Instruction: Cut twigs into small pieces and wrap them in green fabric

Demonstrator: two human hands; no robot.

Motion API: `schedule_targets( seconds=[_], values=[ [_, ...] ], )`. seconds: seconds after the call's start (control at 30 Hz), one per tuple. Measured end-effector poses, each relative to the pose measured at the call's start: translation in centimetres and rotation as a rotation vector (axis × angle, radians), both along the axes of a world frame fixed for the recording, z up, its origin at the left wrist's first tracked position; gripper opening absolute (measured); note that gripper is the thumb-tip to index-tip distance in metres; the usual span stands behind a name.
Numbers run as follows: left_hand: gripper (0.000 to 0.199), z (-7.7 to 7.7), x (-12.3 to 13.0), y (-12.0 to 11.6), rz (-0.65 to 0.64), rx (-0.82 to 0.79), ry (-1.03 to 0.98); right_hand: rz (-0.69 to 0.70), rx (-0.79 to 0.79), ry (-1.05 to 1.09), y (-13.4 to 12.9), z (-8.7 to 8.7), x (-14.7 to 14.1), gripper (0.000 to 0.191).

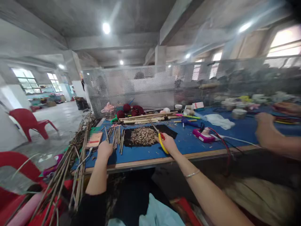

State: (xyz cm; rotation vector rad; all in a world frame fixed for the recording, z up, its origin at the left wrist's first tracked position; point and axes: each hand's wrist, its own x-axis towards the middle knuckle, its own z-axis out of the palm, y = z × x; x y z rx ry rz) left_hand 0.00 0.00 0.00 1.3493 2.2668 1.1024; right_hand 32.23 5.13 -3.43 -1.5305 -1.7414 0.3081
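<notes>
My right hand point(169, 144) grips a pair of scissors point(161, 143) by its yellow and red handles, the blades pointing up and away to the left. My left hand point(105, 150) is closed round a thin twig point(106, 134) whose end sticks up past the fingers. Between the hands, a heap of small wood pieces point(143, 136) lies on a black sheet point(168, 129). Short cut twigs point(117, 137) lie in a row just right of my left hand. The scissors' blades are over the heap's right side and apart from the twig.
Long branches point(64, 169) lean against the table's left end. Behind the heap lie longer sticks point(145, 120) and dark red yarn balls point(137, 110). A blue glue gun point(191, 123) and a purple power strip point(203, 135) are right. A co-worker's hand point(265, 125) reaches in from the right.
</notes>
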Motion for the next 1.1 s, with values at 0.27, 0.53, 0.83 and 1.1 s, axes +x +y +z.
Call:
schedule_targets(
  seconds=[0.27, 0.53, 0.83, 1.1],
  values=[
    [0.034, -0.9, 6.9, -3.8, -0.348, 0.142, -0.857, -0.013, 0.029, 0.065, -1.1, 0.8, -0.7, 0.030],
    [0.019, -3.3, 14.0, -6.7, -0.667, 0.118, -0.883, 0.403, -0.116, 0.632, -4.9, 1.0, -7.1, 0.031],
    [0.035, -2.5, 12.8, -5.6, -0.420, 0.209, -0.997, 0.604, -0.382, 0.920, -6.3, 0.7, -6.9, 0.030],
    [0.041, -0.3, 13.0, -1.6, -0.558, 0.307, -1.192, 0.635, -0.449, 0.819, -7.1, 1.2, -6.5, 0.040]
  ],
)
